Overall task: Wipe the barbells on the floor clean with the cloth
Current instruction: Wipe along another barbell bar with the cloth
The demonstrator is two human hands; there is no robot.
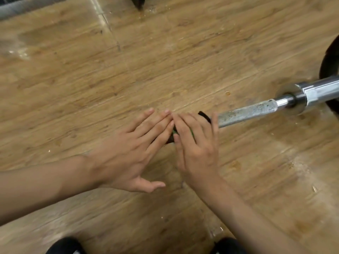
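Well, the barbell (247, 114) lies on the floor (110, 70). Its bar runs out from under the fingers (192, 125) and off to the right. The rough part just past the fingers looks dusty and spotted. Further along sit the shiny collar (300, 96) and a black weight plate (330, 61).

The cloth (204, 115) is dark with a bit of green, and it lies on the bar right under the fingers. Most of it is hidden. Only a strip peeks out beside the right hand (196, 147), and a little shows between the two hands.

The left hand (135, 153) and the right hand lie flat side by side. Their fingers are straight and their tips nearly touch. They press down on the cloth and do not curl round it or the bar. No bar shows on the far side of the left hand.

I think the wiping of this bar is under way, with the dusty part not yet done. The next move likely needs the hands to keep pushing down and slide the cloth along the bar toward the collar, so the cloth does not slip out.

Near the person, below the hands, are two dark shoes (64, 246).
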